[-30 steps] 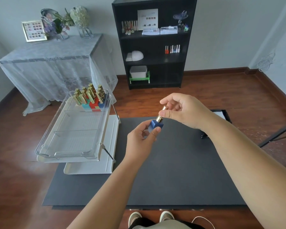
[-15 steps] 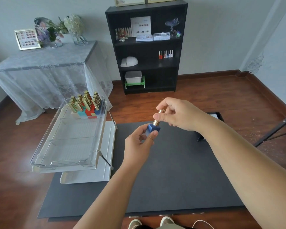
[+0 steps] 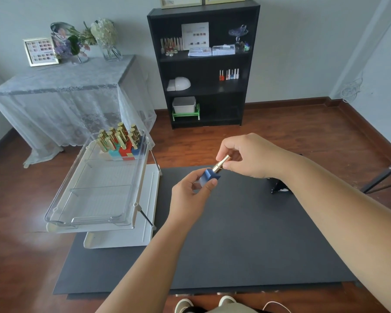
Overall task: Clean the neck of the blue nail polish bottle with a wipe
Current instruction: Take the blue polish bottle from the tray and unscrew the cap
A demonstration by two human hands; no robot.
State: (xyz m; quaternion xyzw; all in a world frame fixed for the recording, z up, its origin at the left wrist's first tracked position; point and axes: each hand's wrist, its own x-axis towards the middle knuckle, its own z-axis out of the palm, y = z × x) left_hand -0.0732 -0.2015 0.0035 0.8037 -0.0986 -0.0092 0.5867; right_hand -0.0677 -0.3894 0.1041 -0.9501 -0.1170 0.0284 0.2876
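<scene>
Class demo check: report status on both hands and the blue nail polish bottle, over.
Left hand grips blue nail polish bottle by its base, above black mat. Right hand pinches gold cap, cap on. No wipe in view. Nothing in the way.

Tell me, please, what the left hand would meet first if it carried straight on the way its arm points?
Probably the right hand, which pinches the gold cap of the small blue nail polish bottle that the left hand holds; depth is unclear, but they are already joined through the bottle.
</scene>
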